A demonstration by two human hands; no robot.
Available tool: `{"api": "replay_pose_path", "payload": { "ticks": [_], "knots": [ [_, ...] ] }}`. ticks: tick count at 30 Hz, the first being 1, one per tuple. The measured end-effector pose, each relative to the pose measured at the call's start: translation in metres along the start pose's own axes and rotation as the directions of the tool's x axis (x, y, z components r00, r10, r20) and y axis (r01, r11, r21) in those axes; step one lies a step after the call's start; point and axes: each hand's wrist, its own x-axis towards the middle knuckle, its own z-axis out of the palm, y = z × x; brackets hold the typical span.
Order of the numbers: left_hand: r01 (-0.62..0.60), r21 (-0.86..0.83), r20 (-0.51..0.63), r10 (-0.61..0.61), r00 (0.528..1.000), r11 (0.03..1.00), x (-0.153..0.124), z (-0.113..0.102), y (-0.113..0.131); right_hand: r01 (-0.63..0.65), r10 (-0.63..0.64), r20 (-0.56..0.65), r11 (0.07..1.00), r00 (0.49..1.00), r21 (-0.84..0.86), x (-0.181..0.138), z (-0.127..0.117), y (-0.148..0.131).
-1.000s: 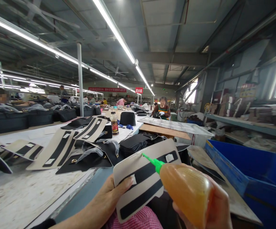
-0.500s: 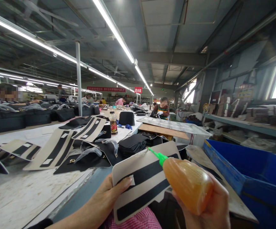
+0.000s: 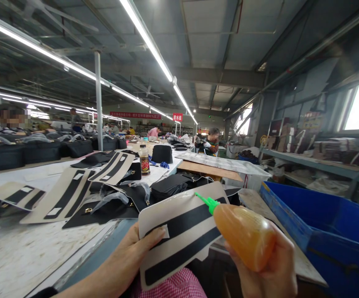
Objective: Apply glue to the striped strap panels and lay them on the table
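My left hand (image 3: 136,248) grips the lower left edge of a beige bag panel (image 3: 179,225) with two black strips, its thumb on top beside a small white patch (image 3: 166,231). The panel is tilted above my lap. In my right hand (image 3: 275,265) is a squeeze bottle of amber glue (image 3: 244,234) with a green nozzle (image 3: 209,203). The nozzle tip meets the panel near its upper edge, where a shiny wet streak (image 3: 179,199) runs to the left. My left fingers under the panel are hidden.
More striped panels (image 3: 69,194) and black bag pieces (image 3: 105,211) lie on the white table (image 3: 18,252). Behind them stands a labelled jar (image 3: 144,159). A stack of black pieces (image 3: 170,186) sits beyond my panel. At right is a blue bin (image 3: 309,236). A co-worker (image 3: 210,142) sits farther back.
The nozzle tip has moved right along the panel's upper edge, and the wet streak behind it is longer. Both hands keep their hold. The whole view has shifted slightly.
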Motion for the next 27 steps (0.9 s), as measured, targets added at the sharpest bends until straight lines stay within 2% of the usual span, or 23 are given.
{"api": "replay_pose_path", "payload": {
  "ticks": [4,10,15,19,22,27],
  "knots": [
    [-0.005,0.027,-0.013,0.005,1.0,1.0,0.002,-0.002,0.0,0.127,-0.128,-0.005,0.99,0.992,-0.057,0.012,-0.01,0.03],
    [0.012,0.052,-0.029,-0.011,1.0,0.999,-0.002,-0.001,0.0,0.043,-0.047,0.031,0.991,0.998,0.127,-0.004,0.004,0.0],
    [0.027,0.077,-0.099,-0.02,0.995,0.997,0.003,-0.007,-0.006,0.001,-0.001,0.005,1.0,1.0,0.029,-0.001,0.005,-0.005],
    [0.025,0.121,-0.053,-0.019,0.998,0.992,0.005,-0.01,-0.006,0.0,-0.004,0.055,0.997,0.998,0.071,-0.001,0.004,-0.01],
    [0.014,0.147,-0.056,-0.006,0.998,0.989,0.002,-0.009,-0.002,0.014,-0.017,0.041,0.997,0.999,0.073,0.002,0.002,-0.003],
    [-0.001,0.123,0.001,0.001,1.0,0.992,0.0,-0.005,0.0,0.114,-0.115,-0.014,0.991,0.993,-0.076,0.017,-0.006,0.023]
  ]
}}
